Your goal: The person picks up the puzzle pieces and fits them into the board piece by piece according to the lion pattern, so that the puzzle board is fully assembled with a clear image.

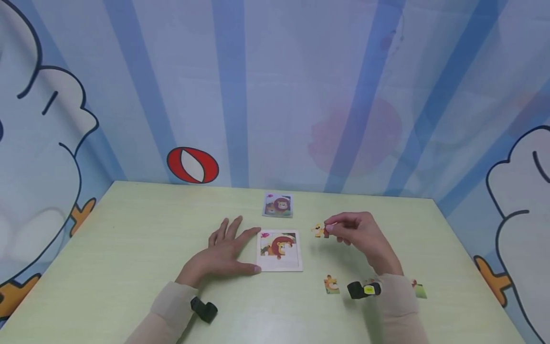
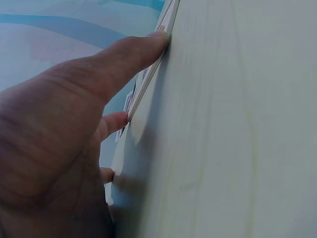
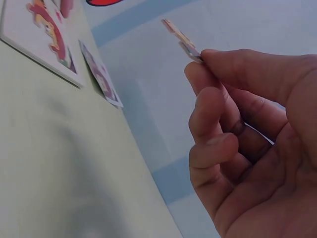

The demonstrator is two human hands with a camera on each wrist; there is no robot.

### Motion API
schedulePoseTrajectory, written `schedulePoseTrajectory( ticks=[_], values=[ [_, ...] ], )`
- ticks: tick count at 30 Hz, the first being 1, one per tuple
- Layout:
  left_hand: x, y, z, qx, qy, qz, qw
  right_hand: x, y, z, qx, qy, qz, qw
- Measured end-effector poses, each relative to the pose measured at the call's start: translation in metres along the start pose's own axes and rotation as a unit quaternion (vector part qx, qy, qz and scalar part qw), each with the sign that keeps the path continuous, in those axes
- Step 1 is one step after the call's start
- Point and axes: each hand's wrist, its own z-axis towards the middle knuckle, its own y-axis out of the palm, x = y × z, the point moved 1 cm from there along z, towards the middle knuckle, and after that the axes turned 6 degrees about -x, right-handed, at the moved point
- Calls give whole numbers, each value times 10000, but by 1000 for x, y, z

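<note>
A white square puzzle board (image 1: pixel 300 265) lies on the table, with a partly assembled lion picture (image 1: pixel 279 245) inside its border. My left hand (image 1: pixel 221 255) is spread at the board's left side; its thumb and index fingertip touch the edge, as the left wrist view shows with the thumb (image 2: pixel 143 49). Right of the board, my right hand (image 1: pixel 363 236) pinches a small jigsaw piece (image 1: pixel 319 230) between thumb and index finger. In the right wrist view that jigsaw piece (image 3: pixel 182 39) appears nearly edge-on, raised off the table, while the other fingers curl loosely.
Behind the board lies a lion picture card (image 1: pixel 278 205). A loose jigsaw piece (image 1: pixel 331 284) sits in front of my right hand, and a green piece (image 1: pixel 419 289) lies beyond the right sleeve, which partly covers another. A printed cloth backdrop (image 1: pixel 279 95) stands along the table's far edge.
</note>
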Motion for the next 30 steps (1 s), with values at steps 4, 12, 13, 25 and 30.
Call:
schedulePoseTrajectory(
  ticks=[4,12,13,25,30],
  values=[
    [-2,1,0,22,32,-88,10000,0,14,5,-83,124,48,9999],
    [-7,4,2,166,152,-106,9997,0,43,17,30,423,283,9987],
    [-7,4,2,176,158,-95,9997,0,46,18,58,459,271,9986],
    [-3,2,2,15,-118,27,9999,16,73,29,214,485,-83,9986],
    [-1,-1,0,-16,-33,-68,10000,18,78,30,308,506,6,9982]
  ],
)
